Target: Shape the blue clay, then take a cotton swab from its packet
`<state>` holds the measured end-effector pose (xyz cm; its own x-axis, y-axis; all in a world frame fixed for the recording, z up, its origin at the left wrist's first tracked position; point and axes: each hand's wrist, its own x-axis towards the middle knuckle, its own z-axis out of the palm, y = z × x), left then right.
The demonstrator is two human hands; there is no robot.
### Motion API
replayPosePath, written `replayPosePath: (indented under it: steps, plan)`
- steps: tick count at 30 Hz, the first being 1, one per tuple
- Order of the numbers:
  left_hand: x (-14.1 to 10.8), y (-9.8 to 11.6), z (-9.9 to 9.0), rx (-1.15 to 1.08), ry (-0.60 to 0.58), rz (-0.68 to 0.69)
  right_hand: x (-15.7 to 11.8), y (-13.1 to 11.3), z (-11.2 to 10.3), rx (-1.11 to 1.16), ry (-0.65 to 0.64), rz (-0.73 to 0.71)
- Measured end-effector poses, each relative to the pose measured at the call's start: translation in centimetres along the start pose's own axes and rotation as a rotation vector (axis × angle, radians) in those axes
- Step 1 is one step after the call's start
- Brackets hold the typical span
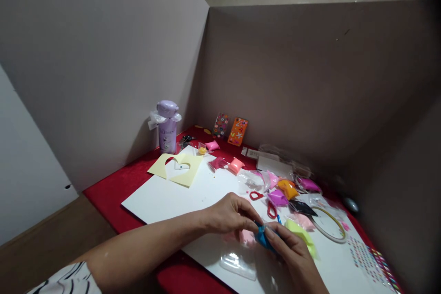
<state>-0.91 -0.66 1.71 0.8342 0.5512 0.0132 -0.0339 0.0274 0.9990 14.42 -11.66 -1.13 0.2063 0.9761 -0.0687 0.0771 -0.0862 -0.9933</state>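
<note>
Both my hands meet over the front of the white board (196,211). My left hand (230,213) pinches the upper end of a small blue packet of modelling clay (262,237). Around the lower side of the same packet, the fingers of my right hand (291,248) are closed and hide part of it. Below my left hand lies a clear plastic piece (237,259), with pink clay (246,237) beside it. A yellow-green clay packet (301,234) rests just beyond my right hand. Red-handled scissors (272,210) lie past my fingertips.
A yellow sheet with a heart cut-out (186,179) lies at the board's left. Behind it stands a lilac bottle (167,131). Several clay packets, such as an orange one (288,189), crowd the right, near a hoop (327,234) and sticker sheets (367,255). Grey panels (292,78) enclose the back.
</note>
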Motion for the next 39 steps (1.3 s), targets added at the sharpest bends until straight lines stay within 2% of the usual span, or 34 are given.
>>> replayPosePath:
  steps: [4,9,13,15,18,19,21,23,25,31,36,39]
  plan:
    - [0.0,0.0,0.3,0.027,0.025,-0.005,0.0,0.0,0.2,0.043,-0.003,0.015]
    - [-0.1,0.0,0.6,0.144,0.03,0.073,0.2,-0.1,0.4,0.037,0.007,0.02]
    - [-0.2,-0.1,0.8,0.108,0.035,0.001,0.0,-0.4,0.8,0.06,0.044,0.002]
    - [-0.2,-0.1,0.9,0.142,0.079,0.062,-0.1,-0.5,1.0,0.074,0.06,-0.002]
    - [-0.1,-0.1,1.2,0.25,0.197,0.222,0.1,-0.5,0.9,0.065,0.074,-0.001]
    - [0.0,-0.1,1.2,0.24,0.24,0.233,0.1,-0.4,0.8,0.06,0.077,0.0]
    - [0.2,0.0,1.1,0.116,0.293,0.161,0.3,-0.2,0.5,0.061,0.079,0.008]
    - [0.3,0.0,0.8,-0.051,0.269,0.052,0.3,0.0,0.2,0.085,0.086,0.012]
    - [0.5,0.0,0.5,-0.129,0.209,0.015,0.3,0.2,0.0,0.095,0.083,0.01]
    - [0.3,-0.3,0.2,-0.14,0.06,0.065,0.4,0.5,-0.1,0.041,0.07,-0.001]
    - [0.1,-0.2,0.6,-0.031,0.144,0.008,0.3,-0.5,0.4,-0.015,0.064,-0.031]
    - [0.0,-0.2,0.7,0.086,0.179,0.048,0.1,-0.9,0.8,-0.015,0.095,-0.068]
